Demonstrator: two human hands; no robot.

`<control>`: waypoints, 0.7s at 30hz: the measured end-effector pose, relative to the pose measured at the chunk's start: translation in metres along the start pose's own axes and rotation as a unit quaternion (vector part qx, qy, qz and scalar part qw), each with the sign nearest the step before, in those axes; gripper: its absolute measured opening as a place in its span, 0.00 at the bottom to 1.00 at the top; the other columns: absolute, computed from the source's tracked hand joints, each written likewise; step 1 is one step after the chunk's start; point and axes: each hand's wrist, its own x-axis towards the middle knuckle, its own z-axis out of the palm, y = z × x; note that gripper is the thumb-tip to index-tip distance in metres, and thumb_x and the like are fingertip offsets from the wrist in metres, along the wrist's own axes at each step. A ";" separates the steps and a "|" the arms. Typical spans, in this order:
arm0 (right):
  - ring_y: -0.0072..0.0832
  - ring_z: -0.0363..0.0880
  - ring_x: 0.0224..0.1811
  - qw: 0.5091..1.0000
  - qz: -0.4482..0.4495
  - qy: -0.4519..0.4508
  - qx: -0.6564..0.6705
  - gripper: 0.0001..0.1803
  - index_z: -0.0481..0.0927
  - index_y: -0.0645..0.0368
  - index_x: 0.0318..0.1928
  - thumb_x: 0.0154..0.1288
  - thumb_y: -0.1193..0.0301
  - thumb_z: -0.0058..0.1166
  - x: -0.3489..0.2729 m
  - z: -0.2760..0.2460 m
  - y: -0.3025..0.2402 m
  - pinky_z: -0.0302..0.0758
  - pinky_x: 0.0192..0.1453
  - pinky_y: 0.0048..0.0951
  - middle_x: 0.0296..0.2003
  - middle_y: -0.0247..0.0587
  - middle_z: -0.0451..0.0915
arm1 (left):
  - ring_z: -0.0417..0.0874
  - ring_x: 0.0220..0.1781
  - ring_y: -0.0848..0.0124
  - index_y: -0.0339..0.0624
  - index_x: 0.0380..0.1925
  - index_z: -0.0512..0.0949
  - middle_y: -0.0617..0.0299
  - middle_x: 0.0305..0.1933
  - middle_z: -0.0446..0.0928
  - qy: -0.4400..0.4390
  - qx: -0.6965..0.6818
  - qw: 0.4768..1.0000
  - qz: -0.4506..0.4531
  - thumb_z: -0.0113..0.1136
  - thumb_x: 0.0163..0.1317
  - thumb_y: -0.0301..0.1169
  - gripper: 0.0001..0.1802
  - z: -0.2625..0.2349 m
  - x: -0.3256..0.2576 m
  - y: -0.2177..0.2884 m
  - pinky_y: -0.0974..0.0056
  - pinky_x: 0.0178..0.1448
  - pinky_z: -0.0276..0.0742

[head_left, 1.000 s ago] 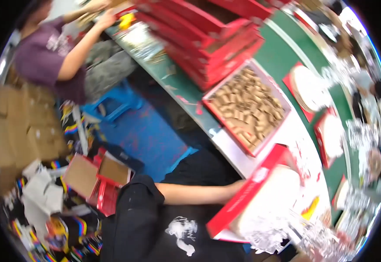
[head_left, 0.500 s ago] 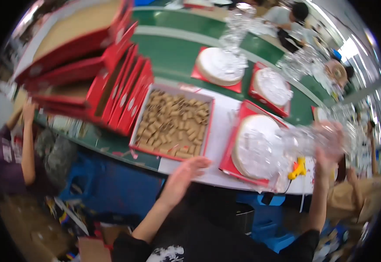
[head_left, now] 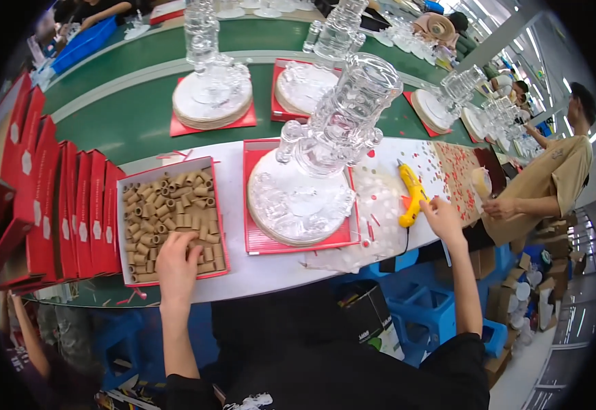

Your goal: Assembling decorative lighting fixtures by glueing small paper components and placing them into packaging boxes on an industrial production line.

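Observation:
My left hand (head_left: 175, 263) reaches into a red-rimmed box (head_left: 210, 205) filled with short brown cardboard tubes (head_left: 165, 205). Its fingers curl down among the tubes at the box's near edge, and the fingertips are hidden. My right hand (head_left: 440, 213) rests at the white table's front edge with its fingers apart, touching the handle of a yellow glue gun (head_left: 411, 191). Between my hands stands a tall clear crystal-like tower (head_left: 342, 119) on a round clear base, set in a red tray (head_left: 253, 236).
A row of upright red boxes (head_left: 59, 205) stands to the left. Similar clear towers on red trays (head_left: 212, 102) sit on the green belt (head_left: 127, 116) behind. A person in tan (head_left: 551, 178) works at the right. Blue stools (head_left: 435, 307) stand below the table.
The view has swung back over the table. The clear tower that was up by my right hand now stands in the red tray. My left hand moved into the tube box, my right to the glue gun.

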 end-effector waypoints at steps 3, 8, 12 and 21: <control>0.24 0.79 0.21 0.954 0.119 -0.128 0.242 0.29 0.81 0.66 0.28 0.59 0.46 0.57 -0.004 0.025 -0.001 0.74 0.23 0.26 0.23 0.42 0.80 | 0.78 0.30 0.65 0.35 0.39 0.78 0.56 0.34 0.75 -0.002 -0.025 0.999 -0.030 0.61 0.53 0.21 0.12 0.001 0.001 0.005 0.62 0.36 0.73; 0.22 0.77 0.16 0.950 0.125 -0.086 0.272 0.29 0.79 0.67 0.32 0.58 0.47 0.58 0.024 0.055 0.017 0.72 0.18 0.22 0.21 0.37 0.78 | 0.77 0.30 0.70 0.34 0.39 0.78 0.58 0.32 0.72 -0.012 -0.051 0.997 -0.057 0.61 0.54 0.20 0.11 0.001 -0.001 0.005 0.67 0.34 0.72; 0.20 0.75 0.27 0.762 0.208 -0.217 0.573 0.21 0.76 0.57 0.47 0.63 0.55 0.55 0.010 0.045 0.031 0.73 0.27 0.22 0.27 0.29 0.75 | 0.74 0.30 0.76 0.34 0.39 0.78 0.63 0.31 0.69 0.046 -0.120 0.989 -0.075 0.60 0.58 0.20 0.08 -0.005 -0.012 0.013 0.73 0.33 0.70; 0.40 0.78 0.53 0.595 -0.109 -0.218 0.766 0.32 0.64 0.63 0.60 0.61 0.58 0.56 -0.105 -0.015 -0.035 0.79 0.43 0.32 0.50 0.53 0.77 | 0.79 0.40 0.74 0.33 0.46 0.76 0.58 0.44 0.77 -0.035 -0.643 0.758 -0.102 0.60 0.61 0.21 0.13 0.007 -0.040 0.060 0.71 0.45 0.76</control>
